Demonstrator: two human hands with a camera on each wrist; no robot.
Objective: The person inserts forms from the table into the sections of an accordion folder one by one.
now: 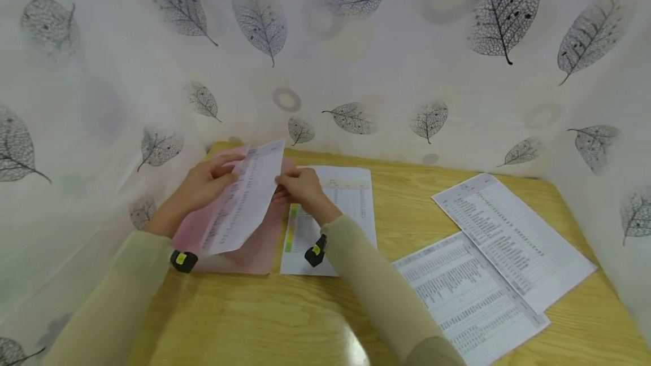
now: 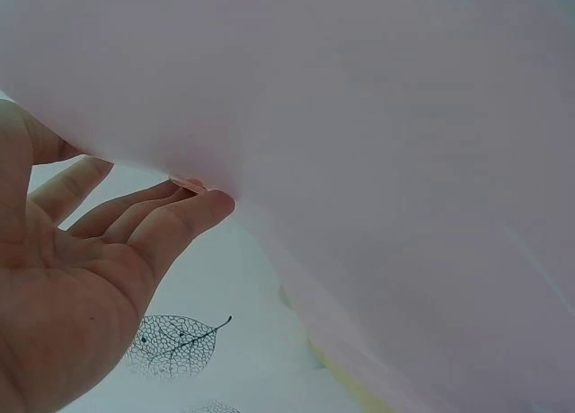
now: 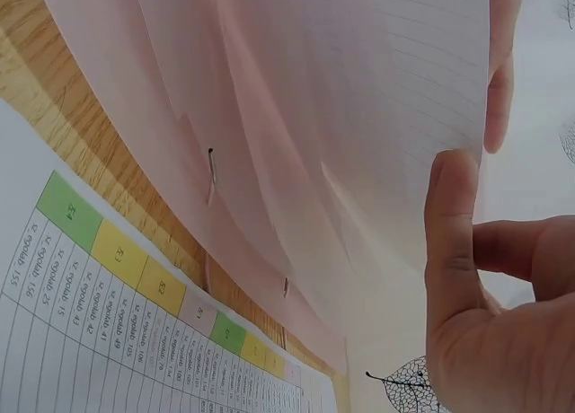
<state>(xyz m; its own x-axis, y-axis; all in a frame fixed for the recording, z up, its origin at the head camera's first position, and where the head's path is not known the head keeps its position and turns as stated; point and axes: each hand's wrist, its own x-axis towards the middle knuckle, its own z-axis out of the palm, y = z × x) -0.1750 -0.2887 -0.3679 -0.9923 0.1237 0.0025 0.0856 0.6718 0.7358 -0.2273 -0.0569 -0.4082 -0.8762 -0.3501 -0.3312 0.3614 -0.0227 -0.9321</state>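
Note:
A pink paper folder lies spread at the table's left, with a white printed sheet raised at a slant over it. My left hand holds the folder's lifted pink cover at its edge, fingers bent against it. My right hand pinches the sheet's right edge; in the right wrist view the thumb presses on its near face. Thin metal fastener prongs show on the pink paper there. Just right of the folder lies a printed list with green and yellow cells, partly behind my right hand.
Two printed sheets overlap at the right of the wooden table: an upper one and a lower one, the latter partly behind my right sleeve. A white leaf-patterned curtain surrounds the back and sides.

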